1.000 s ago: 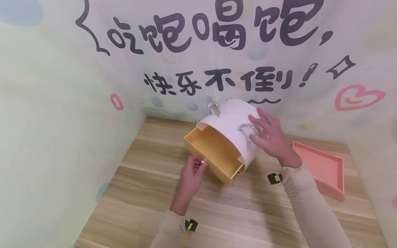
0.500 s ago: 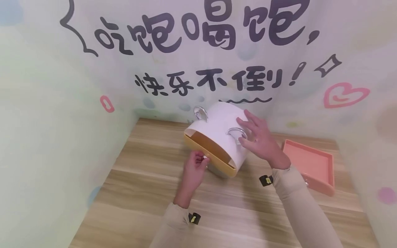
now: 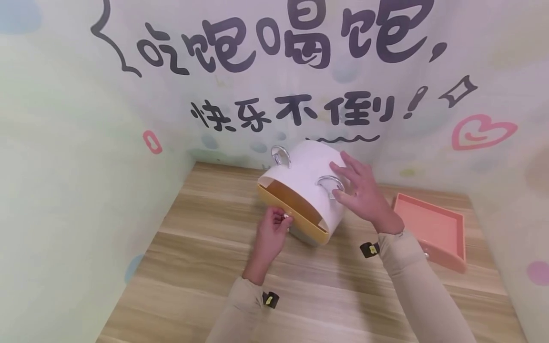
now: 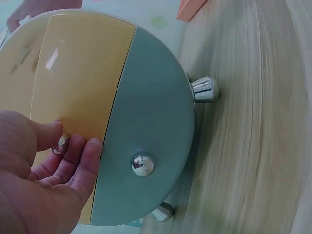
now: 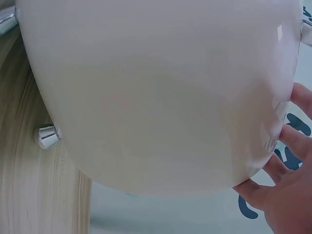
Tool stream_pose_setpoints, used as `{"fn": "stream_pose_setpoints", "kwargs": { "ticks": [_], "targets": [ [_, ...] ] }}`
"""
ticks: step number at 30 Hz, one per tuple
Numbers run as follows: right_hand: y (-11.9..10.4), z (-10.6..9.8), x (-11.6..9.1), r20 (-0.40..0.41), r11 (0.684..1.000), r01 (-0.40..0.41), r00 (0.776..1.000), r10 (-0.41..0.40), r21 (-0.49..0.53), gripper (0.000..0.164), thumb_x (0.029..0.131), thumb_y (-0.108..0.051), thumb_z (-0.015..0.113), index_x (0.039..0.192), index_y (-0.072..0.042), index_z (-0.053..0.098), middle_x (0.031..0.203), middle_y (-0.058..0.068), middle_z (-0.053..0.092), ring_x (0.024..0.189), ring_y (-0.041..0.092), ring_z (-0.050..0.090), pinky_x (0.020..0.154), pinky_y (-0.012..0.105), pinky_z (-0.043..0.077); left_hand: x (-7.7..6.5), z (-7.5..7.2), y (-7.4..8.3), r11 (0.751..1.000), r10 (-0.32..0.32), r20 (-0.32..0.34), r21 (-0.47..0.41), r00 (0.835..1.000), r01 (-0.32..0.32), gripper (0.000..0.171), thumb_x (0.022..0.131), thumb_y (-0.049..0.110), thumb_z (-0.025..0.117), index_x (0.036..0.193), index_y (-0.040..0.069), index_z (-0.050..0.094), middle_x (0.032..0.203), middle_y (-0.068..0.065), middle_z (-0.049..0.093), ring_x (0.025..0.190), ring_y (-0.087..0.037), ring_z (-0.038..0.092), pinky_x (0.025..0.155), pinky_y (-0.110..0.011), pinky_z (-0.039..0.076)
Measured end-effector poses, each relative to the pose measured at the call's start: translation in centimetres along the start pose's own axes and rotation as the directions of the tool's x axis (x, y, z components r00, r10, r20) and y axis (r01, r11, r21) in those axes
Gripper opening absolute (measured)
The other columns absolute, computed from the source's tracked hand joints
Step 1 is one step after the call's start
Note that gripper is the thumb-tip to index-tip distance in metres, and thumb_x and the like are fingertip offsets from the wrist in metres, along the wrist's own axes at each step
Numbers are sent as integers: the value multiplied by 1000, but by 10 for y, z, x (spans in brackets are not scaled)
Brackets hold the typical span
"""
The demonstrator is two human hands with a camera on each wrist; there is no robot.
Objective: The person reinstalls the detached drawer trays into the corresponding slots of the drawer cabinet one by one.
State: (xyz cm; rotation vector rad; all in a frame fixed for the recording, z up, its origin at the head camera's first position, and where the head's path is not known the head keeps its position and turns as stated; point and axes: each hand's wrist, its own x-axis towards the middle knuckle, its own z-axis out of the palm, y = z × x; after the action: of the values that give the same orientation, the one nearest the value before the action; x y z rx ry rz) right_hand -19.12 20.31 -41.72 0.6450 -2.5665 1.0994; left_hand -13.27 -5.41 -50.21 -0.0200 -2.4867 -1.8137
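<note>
A white round-topped drawer box (image 3: 306, 164) stands on the table, with two silver ear-like loops on top. Its yellow drawer (image 4: 87, 73) is nearly pushed in, and a grey-green drawer (image 4: 152, 112) sits flush beneath it. Thumb and fingers of my left hand (image 3: 271, 234) pinch the yellow drawer's silver knob (image 4: 59, 145). My right hand (image 3: 364, 195) rests on the box's right side near one loop, fingers spread; in the right wrist view its fingertips touch the white shell (image 5: 161, 122).
A pink drawer (image 3: 429, 221) with a silver knob lies on the wooden table (image 3: 206, 247) to the right. Behind the box stands a patterned wall (image 3: 240, 143) with large dark writing. Short silver feet (image 4: 205, 89) hold the box off the table.
The yellow drawer has slid inward from well pulled out to nearly in, my left hand keeping its pinch on the knob. My right hand has stayed on the white box.
</note>
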Motion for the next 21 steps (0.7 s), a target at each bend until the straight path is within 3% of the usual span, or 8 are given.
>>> {"fn": "stream_pose_setpoints", "kwargs": {
  "ticks": [5,12,18,21],
  "targets": [
    [-2,-2,-1,19,999,-39,999,38,3,62,86,-19,74,145,-15,57,168,14,29,148,45,26,109,71,29,1,0,4,1000,-17,-8,-4,1000,17,25,97,16,70,112,4,55,103,-13,67,95,-20,66,83,-29,59],
    [-5,-2,-1,18,999,-26,999,27,-20,62,86,-21,74,145,-14,57,167,15,31,149,45,28,110,71,30,1,1,5,999,-38,-31,-14,999,38,23,96,14,69,111,4,55,102,-13,67,94,-19,65,81,-27,57],
    [-1,-7,0,59,999,-27,998,28,-20,60,87,-21,74,144,-14,58,168,13,29,149,45,28,112,70,28,-2,0,4,997,-60,8,-41,998,61,24,96,16,70,111,4,55,102,-13,66,94,-19,64,81,-25,57],
    [0,-13,1,108,997,-59,993,54,41,57,89,-20,74,143,-15,59,169,10,27,153,44,25,116,72,23,-5,-1,3,997,-72,32,-38,997,73,28,95,21,72,111,6,55,103,-11,65,95,-18,63,81,-24,57]
  ]
}}
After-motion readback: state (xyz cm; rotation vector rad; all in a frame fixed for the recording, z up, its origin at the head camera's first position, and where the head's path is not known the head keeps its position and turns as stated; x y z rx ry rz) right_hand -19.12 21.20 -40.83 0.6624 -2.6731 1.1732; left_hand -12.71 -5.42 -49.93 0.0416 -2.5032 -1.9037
